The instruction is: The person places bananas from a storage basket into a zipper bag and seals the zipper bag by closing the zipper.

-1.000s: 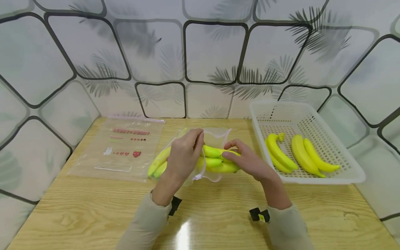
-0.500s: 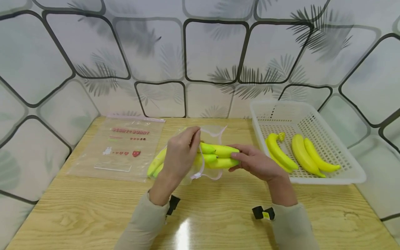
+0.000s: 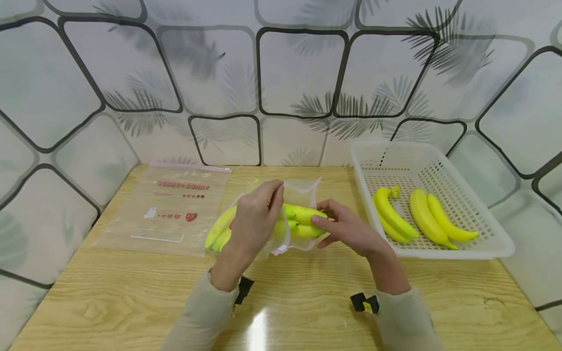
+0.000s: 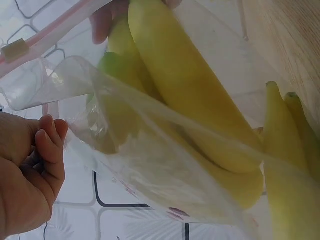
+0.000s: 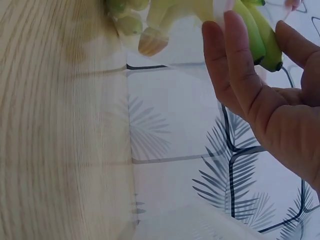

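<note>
In the head view my left hand [image 3: 256, 219] pinches the upper edge of the mouth of a clear zip bag [image 3: 303, 192] with a pink-white rim. Several yellow bananas with green ends [image 3: 305, 214] lie partly inside it, their ends sticking out to the right. My right hand [image 3: 347, 226] holds these ends, thumb on the near side and fingers round the far side. The right wrist view shows the green tips [image 5: 265, 50] between thumb and fingers. In the left wrist view, bananas [image 4: 185, 90] fill the bag, its slider [image 4: 15, 50] at upper left.
A second clear zip bag [image 3: 175, 236], printed with red letters and a strawberry, lies flat at the left of the wooden table [image 3: 307, 302]. To the right stands a white perforated basket [image 3: 500, 246] holding several bananas [image 3: 428, 219]. A patterned wall [image 3: 298, 73] closes off the back.
The held bananas have shifted left, deeper into the bag. My right hand moved right, then back left with them, its fingers spreading somewhat. My left hand stays at the bag's edge.
</note>
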{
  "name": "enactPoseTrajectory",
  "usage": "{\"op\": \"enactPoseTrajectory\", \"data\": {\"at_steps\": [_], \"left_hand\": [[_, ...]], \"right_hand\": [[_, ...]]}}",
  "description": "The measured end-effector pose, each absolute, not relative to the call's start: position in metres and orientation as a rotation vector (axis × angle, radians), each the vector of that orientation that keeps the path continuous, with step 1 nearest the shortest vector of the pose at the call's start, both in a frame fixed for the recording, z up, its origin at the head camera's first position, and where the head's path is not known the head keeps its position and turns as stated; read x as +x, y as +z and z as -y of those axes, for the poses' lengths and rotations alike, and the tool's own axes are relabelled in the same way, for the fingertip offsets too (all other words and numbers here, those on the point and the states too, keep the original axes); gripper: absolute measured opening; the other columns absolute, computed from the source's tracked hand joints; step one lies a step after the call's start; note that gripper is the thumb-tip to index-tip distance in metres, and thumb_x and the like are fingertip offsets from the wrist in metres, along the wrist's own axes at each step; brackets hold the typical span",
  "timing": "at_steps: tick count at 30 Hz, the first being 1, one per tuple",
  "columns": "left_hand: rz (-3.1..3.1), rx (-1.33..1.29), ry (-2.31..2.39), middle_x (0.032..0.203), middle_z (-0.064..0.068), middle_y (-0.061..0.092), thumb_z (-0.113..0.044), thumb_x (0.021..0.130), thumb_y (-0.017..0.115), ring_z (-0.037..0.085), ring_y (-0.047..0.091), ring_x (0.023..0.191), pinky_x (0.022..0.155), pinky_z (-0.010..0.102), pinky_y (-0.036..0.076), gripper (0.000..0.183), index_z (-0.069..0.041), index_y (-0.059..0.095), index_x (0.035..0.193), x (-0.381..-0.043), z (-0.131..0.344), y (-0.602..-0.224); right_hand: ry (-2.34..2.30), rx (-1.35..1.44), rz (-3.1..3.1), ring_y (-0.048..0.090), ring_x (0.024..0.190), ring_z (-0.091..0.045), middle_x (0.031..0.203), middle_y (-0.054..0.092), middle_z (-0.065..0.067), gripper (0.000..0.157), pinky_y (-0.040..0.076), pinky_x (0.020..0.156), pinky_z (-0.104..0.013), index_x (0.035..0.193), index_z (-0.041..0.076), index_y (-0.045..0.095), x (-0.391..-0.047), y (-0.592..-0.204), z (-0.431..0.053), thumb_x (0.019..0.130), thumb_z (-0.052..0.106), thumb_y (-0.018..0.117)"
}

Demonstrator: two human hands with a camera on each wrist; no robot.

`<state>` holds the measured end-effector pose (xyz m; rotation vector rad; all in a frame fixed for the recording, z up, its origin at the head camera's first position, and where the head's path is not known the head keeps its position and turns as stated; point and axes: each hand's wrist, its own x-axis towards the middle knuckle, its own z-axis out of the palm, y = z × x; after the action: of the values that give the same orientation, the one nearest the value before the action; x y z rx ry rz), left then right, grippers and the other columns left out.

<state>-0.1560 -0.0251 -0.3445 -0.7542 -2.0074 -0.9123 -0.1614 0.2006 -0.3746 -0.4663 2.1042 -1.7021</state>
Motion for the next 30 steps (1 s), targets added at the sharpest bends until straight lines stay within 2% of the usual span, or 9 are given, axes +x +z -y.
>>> {"op": "enactPoseTrajectory", "data": {"at_steps": [6,10,17,21,26,30], "left_hand": [[2.001,-0.749,-0.927,0.079,0.016,0.070,0.005,0.094,0.060,0.018,0.060,0.058,0.051,0.027,0.051,0.011,0.011,0.068,0.098,-0.157,0.028,-0.343],[1.999,-0.735,-0.941,0.078,0.014,0.071,0.004,0.094,0.061,0.019,0.064,0.061,0.052,0.027,0.051,0.010,0.010,0.068,0.098,-0.157,0.030,-0.341],[1.995,-0.733,-0.930,0.075,0.013,0.069,0.004,0.093,0.062,0.016,0.058,0.056,0.050,0.025,0.049,0.010,0.010,0.069,0.098,-0.157,0.032,-0.340],[2.004,-0.739,-0.930,0.073,0.012,0.067,0.003,0.094,0.061,0.015,0.052,0.055,0.049,0.024,0.047,0.011,0.010,0.069,0.098,-0.156,0.032,-0.340],[2.003,-0.733,-0.924,0.073,0.011,0.066,0.003,0.095,0.061,0.015,0.053,0.055,0.050,0.026,0.047,0.011,0.008,0.069,0.098,-0.156,0.030,-0.340],[2.005,-0.725,-0.933,0.072,0.011,0.066,0.002,0.095,0.060,0.015,0.052,0.054,0.049,0.026,0.046,0.011,0.008,0.069,0.098,-0.156,0.030,-0.340]], "right_hand": [[-1.773,-0.449,-2.054,0.060,0.103,-0.027,0.125,0.052,-0.021,0.047,0.058,0.079,-0.039,0.138,-0.005,0.043,-0.159,-0.369,-0.199,0.106,0.028,0.049],[-1.805,-0.432,-2.070,0.061,0.099,-0.025,0.124,0.053,-0.021,0.048,0.058,0.078,-0.034,0.139,-0.009,0.043,-0.159,-0.368,-0.197,0.105,0.025,0.051],[-1.818,-0.429,-2.196,0.064,0.086,-0.021,0.114,0.062,-0.020,0.039,0.057,0.071,-0.031,0.127,-0.012,0.055,-0.159,-0.375,-0.186,0.100,0.015,0.060],[-1.819,-0.452,-2.203,0.064,0.086,-0.021,0.111,0.064,-0.016,0.036,0.057,0.071,-0.031,0.124,-0.011,0.058,-0.159,-0.376,-0.183,0.099,0.014,0.061],[-1.865,-0.452,-2.186,0.064,0.084,-0.014,0.102,0.066,-0.012,0.033,0.056,0.072,-0.028,0.120,-0.016,0.057,-0.158,-0.376,-0.184,0.096,0.006,0.061],[-1.831,-0.441,-2.192,0.065,0.081,-0.016,0.095,0.067,-0.012,0.029,0.057,0.070,-0.030,0.115,-0.016,0.060,-0.159,-0.377,-0.181,0.096,0.006,0.063]]}}
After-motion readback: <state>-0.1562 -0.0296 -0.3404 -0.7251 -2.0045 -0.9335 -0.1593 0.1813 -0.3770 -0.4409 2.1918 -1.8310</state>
